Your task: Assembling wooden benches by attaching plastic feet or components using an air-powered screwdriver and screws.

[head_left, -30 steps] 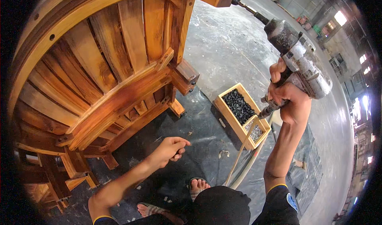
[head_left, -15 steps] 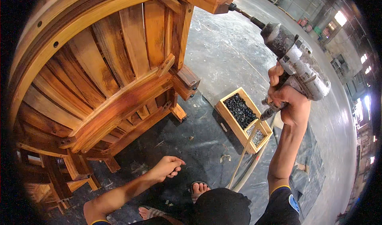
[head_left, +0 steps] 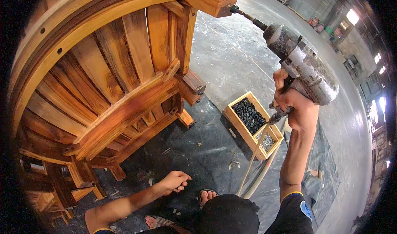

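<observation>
My right hand is wrapped round the handle of a worn grey pneumatic impact driver, an air hose fitting below its grip. The driver's long bit reaches up and left to the end of a wooden leg, where its tip meets a black foot. That leg belongs to a large curved, slatted wooden piece of furniture filling the left side. Low in the middle, my left hand hangs with curled fingers, touching nothing else; whether something small is in them cannot be seen.
A two-part wooden box on the floor holds black plastic pieces and small silvery screws. A pale hose runs beside it. Dark sheeting covers the floor near my sandalled feet. More wooden furniture stands lower left.
The driver and my right hand have shifted slightly left and down in view, together with the leg end. My left hand has dropped a little, its fingers still curled.
</observation>
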Demonstrator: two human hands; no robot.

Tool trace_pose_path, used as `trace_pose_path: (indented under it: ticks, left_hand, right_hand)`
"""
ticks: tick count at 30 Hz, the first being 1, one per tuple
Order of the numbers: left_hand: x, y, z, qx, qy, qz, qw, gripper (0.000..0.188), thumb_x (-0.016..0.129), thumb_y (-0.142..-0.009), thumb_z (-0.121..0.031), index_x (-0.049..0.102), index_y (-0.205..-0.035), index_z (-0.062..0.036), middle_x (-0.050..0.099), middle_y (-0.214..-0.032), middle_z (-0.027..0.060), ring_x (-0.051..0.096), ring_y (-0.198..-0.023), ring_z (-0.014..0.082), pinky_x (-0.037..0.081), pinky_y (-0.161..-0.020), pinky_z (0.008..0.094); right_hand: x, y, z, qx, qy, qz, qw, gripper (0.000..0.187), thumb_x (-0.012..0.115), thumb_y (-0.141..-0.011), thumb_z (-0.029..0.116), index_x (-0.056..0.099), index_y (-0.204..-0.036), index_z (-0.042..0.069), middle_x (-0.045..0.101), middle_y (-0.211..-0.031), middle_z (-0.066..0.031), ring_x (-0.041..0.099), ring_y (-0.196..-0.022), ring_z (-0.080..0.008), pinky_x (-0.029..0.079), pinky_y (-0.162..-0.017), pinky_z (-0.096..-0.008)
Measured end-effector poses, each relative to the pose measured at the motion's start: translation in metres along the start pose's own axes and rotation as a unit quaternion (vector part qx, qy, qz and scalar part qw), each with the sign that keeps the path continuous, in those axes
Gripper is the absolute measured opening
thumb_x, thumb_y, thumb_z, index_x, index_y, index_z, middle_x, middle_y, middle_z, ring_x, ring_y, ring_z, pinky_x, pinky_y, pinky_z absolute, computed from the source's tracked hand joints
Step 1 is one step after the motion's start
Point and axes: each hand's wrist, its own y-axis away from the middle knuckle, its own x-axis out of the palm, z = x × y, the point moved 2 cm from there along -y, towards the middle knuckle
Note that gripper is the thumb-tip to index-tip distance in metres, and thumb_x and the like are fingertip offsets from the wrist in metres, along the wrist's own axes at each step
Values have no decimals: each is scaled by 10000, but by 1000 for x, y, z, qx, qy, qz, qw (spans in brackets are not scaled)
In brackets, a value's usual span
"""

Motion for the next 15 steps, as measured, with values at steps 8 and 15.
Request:
trace_pose_path:
  ticks: [8,15]
  left_hand:
    - [9,-3,-13,3,-50,9,999,209,462,-943,-164,556,-1033,0,484,-665,-9,400,-461,63,259,-382,200]
    - [10,-3,-11,10,-41,27,999,231,451,-933,-149,560,-1035,28,494,-672,-2,394,-474,52,264,-386,204]
  right_hand:
    - [3,3,-13,-14,-60,14,998,326,499,-532,-78,568,-840,0,530,-764,-69,450,-536,-108,325,-422,-229]
    - [2,4,-10,-22,-45,-7,999,324,507,-531,-70,574,-843,-13,537,-751,-77,455,-499,-113,335,-426,-230]
